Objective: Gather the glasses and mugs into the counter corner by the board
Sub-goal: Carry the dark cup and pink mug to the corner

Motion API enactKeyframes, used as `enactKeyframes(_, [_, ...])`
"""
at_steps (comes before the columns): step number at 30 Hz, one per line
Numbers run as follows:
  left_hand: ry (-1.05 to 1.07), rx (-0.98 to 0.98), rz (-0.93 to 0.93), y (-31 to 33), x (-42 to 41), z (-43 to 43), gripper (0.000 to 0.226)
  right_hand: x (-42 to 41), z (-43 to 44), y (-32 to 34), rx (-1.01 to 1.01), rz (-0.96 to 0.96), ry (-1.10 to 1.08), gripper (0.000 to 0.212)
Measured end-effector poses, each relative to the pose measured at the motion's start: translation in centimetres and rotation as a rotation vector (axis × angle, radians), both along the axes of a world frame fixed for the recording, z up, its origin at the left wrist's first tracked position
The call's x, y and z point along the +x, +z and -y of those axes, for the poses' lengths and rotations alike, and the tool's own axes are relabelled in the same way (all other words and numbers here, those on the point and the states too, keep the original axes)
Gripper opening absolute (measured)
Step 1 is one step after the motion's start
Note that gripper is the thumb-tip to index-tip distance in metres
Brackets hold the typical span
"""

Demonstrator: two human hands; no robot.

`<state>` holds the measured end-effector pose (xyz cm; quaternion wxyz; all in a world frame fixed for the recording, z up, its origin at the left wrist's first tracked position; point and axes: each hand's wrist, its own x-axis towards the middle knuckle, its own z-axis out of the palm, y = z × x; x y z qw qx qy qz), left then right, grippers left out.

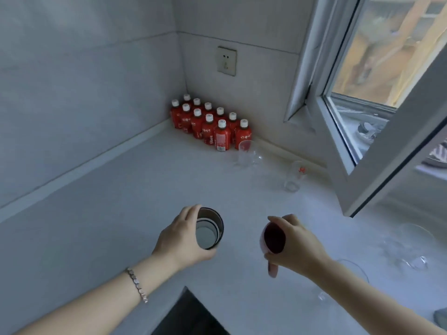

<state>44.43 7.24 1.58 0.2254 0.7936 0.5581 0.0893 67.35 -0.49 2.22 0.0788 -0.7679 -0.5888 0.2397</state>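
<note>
My left hand (180,240) grips a dark steel-lined mug (210,228) from its left side, above the white counter (121,213). My right hand (294,245) holds a pink mug (272,240) with a dark inside, its handle pointing down toward me. A clear glass mug (246,153) stands on the counter just right of the red bottles. A clear glass with a red print (295,176) stands further right, near the window frame. Two wine glasses (411,247) stand at the right edge, and another clear glass (348,279) shows behind my right forearm.
Several red bottles with white caps (210,123) fill the far wall corner. An open window sash (377,151) juts over the counter's right side. A wall socket (226,61) sits above the bottles. A dark cutout (191,315) opens at the counter's near edge.
</note>
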Motion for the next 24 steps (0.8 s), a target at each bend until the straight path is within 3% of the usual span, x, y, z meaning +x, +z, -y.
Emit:
enactKeyframes(6, [0.331,0.044,0.019,1.2,-9.6,11.8,0.097,-7.9,2.8,1.0,0.046,0.007,0.338,0.082])
enactKeyframes(17, [0.856,0.03,-0.001,3.0,-27.8,29.6,0.095,-30.4,9.7,2.6,0.035,-0.073,0.847,0.083])
enactKeyframes(19, [1.019,0.015,0.016,3.2,-36.3,36.7,0.095,-40.7,13.4,2.5,0.03,-0.04,1.004,0.083])
enactKeyframes(24, [1.08,0.019,0.001,2.9,-43.8,41.6,0.092,-48.5,16.0,2.9,0.017,-0.036,1.042,0.082])
